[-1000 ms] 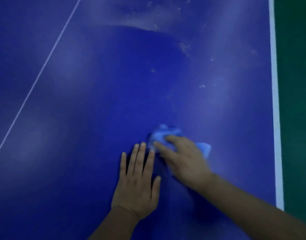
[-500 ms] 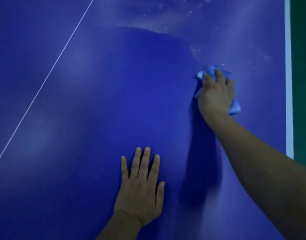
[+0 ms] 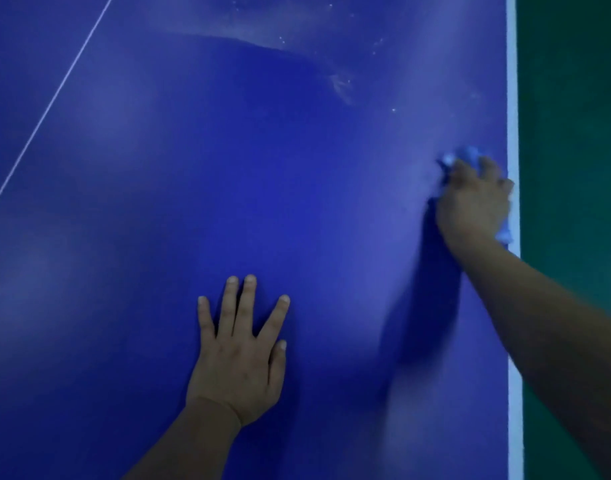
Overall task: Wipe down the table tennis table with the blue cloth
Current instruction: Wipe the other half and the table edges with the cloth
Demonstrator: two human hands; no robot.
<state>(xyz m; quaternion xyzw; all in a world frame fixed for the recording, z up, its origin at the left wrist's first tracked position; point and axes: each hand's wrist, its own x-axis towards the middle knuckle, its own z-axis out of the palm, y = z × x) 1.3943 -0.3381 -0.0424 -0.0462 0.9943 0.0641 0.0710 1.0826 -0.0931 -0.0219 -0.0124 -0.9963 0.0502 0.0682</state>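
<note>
Swept right and nearer since half a second back: fingers (image 3: 487, 169) of right hand (image 3: 473, 206) curled round bunched blue cloth (image 3: 465, 155), pressing it on counter (image 3: 158, 220) against white edge line (image 3: 512, 98). Left hand (image 3: 236, 368) flat, fingers spread, bracing well apart. Mid-wipe, probably. Pale dust patch (image 3: 342, 86) farther up unwiped. Next, likely: sweeping back up-left through it, keeping pressure.

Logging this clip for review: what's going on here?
A person is wiping a table tennis table. The right hand grips a blue cloth pressed to the top beside the white edge line, while the left hand rests flat on the surface. Pale dusty smears show farther up, not yet wiped.
</note>
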